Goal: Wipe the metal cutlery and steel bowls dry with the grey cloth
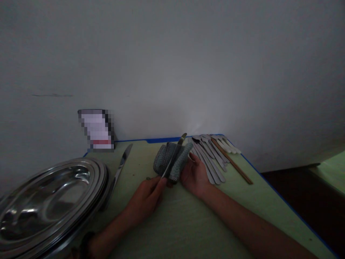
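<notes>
My left hand (151,192) is closed on the handle end of a table knife (169,166), which slants up and away to the right. A grey woven cloth (163,157) lies folded about the knife, open along the top so that much of the metal shows. From the right, my right hand (196,174) cups the cloth, its fingers partly hidden beneath it. The knife's tip sticks out past the cloth's far edge. Another table knife (122,165) lies on the table to the left, beside the metal trays.
Stacked oval metal trays (93,169) fill the left. Several knives, forks and spoons (206,151) lie fanned at the right, with wooden chopsticks (233,162) and white spoons (229,145). A blurred-out phone-like device (97,129) leans on the wall (172,72) behind the green table (172,223).
</notes>
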A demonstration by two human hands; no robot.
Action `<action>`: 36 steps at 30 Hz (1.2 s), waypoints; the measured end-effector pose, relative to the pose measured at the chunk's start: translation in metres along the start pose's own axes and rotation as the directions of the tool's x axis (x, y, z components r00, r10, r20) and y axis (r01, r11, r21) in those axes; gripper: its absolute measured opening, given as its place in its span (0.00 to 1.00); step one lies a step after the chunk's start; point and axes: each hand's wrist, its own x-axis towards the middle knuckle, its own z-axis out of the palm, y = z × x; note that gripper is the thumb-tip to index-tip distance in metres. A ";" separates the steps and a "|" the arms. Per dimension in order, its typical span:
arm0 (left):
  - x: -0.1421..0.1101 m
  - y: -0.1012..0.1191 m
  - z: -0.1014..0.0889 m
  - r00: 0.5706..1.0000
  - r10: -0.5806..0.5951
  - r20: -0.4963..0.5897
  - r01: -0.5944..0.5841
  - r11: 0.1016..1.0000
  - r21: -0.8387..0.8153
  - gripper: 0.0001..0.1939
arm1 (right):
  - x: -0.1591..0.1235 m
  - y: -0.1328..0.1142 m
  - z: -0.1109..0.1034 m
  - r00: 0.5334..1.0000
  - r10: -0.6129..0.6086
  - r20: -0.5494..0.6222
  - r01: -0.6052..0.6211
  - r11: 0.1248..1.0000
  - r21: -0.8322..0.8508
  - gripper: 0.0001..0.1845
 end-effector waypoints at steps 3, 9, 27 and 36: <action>-0.001 -0.002 0.001 0.997 0.033 0.076 -0.034 0.999 0.015 0.21 | 0.001 -0.001 -0.001 0.999 0.000 0.040 0.001 1.000 -0.027 0.12; 0.001 -0.002 0.002 0.996 0.081 -0.044 -0.071 0.980 0.189 0.21 | 0.003 0.005 -0.005 0.996 0.000 0.087 0.013 0.989 -0.146 0.08; -0.004 -0.003 0.009 0.990 0.079 0.119 -0.130 0.845 0.519 0.23 | 0.012 0.004 -0.015 0.909 -0.392 -0.141 0.336 0.890 -0.307 0.09; -0.011 -0.007 0.017 0.993 0.091 0.069 -0.114 0.852 0.511 0.20 | 0.011 -0.004 -0.010 0.968 -0.245 -0.053 0.223 0.936 -0.271 0.09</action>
